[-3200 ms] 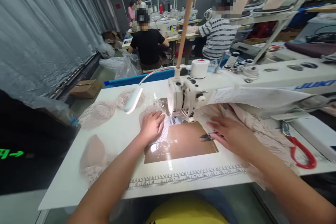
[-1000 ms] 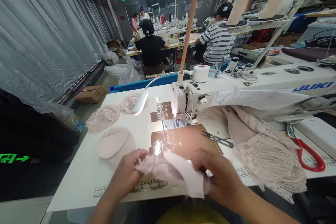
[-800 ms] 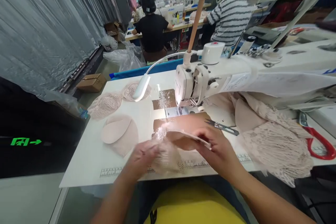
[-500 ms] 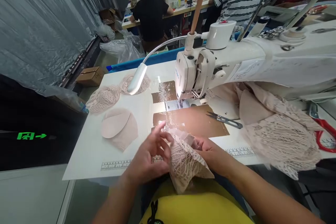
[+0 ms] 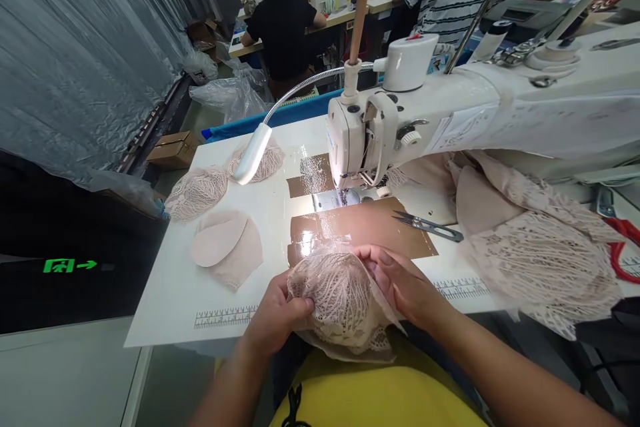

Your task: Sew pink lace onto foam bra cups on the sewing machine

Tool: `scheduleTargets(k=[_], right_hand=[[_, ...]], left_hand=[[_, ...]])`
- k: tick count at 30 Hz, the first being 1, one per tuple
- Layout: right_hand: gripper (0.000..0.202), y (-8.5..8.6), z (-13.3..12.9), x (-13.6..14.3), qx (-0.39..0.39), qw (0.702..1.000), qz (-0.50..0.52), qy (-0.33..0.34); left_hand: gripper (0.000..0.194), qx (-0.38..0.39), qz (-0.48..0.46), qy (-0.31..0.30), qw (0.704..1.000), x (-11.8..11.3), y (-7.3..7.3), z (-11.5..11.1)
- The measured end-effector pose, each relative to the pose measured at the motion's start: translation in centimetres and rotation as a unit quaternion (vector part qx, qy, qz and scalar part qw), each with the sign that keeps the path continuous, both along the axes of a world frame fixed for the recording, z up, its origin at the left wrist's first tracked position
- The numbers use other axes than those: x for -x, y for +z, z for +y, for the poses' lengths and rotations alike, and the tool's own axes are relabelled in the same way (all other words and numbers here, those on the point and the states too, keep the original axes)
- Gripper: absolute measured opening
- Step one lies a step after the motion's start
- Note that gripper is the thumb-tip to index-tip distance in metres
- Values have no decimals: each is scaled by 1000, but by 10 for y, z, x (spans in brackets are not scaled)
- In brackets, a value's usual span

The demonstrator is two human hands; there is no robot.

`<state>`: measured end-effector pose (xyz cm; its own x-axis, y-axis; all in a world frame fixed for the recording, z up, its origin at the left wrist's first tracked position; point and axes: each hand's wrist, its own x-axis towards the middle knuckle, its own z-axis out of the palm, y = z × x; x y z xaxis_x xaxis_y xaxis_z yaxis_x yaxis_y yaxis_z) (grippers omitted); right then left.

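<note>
A beige lace cup piece (image 5: 345,297) is held over the table's front edge, its domed lace side up. My left hand (image 5: 280,313) pinches its left side, thumb on top of the lace. At the right edge my right hand (image 5: 400,280) has its fingers curled round the thin fabric. Just beyond the piece are the brown taped patch (image 5: 360,230) and the sewing machine's needle area (image 5: 343,197). Thread snips (image 5: 430,225) lie on the patch's right side. Smooth beige pieces (image 5: 227,247) rest on the left of the table.
Two lace cups (image 5: 197,192) lie at the back left under a lamp (image 5: 254,153). The white machine head (image 5: 355,140) stands behind the patch. More lace fabric (image 5: 545,267) and red scissors (image 5: 623,253) are at the right. Two people sit at machines beyond.
The lace piece has been opened out and turned dome up. My left hand has gone from loosely spread fingers to a pinch on its left side; my right hand has shifted up along its edge.
</note>
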<state>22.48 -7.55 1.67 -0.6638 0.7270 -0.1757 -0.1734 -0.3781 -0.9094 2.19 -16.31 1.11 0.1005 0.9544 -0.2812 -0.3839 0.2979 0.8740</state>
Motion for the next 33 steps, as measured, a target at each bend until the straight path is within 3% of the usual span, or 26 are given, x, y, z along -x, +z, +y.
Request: scheduleTargets(k=[3,5,8,10,12,16,19,20,22,24,25,27,28,29,31,33], right_hand=[[37,1,1,-3,-40,999,-31,20],[28,2,1,-3,-46,998,-53,-6],[31,0,0,0,36,995,-12,-90],[31,-1,-2,3,73,988,12,-136],[29,-2,-4,8,61,988,16,-144],[29,-2,0,12,29,991,8,-133],[31,2,10,4,40,975,22,-216],[31,5,14,1,35,972,21,-231],[29,11,17,-6,-1,980,2,-201],[24,20,15,-8,-80,991,-41,-103],[21,25,12,-8,-129,989,-63,-45],[15,33,4,-4,-220,969,-96,58],[14,36,1,-2,-255,957,-105,92],[13,39,-2,0,-282,946,-111,111],[13,41,-5,4,-321,933,-120,113],[15,40,-5,5,-345,927,-123,81]], left_hand=[[35,8,-25,27,999,-3,2,3],[33,22,-62,79,995,-3,1,5],[49,48,-160,127,978,-8,-1,5],[68,51,-218,92,970,-16,-2,4],[73,48,-231,44,971,-29,-1,2],[46,69,-134,37,988,-46,1,-4],[9,43,-53,-5,998,-33,1,-11],[13,16,-39,-41,998,-24,1,-13],[25,-59,-9,-85,995,-5,7,-15],[11,-140,77,-29,987,9,20,-12],[15,-170,146,4,975,13,27,-8],[59,-200,277,17,940,14,42,0],[66,-198,311,-14,929,12,47,4],[62,-189,326,-52,925,9,50,8],[37,-164,315,-116,928,3,51,12],[23,-146,294,-133,935,-2,48,14]])
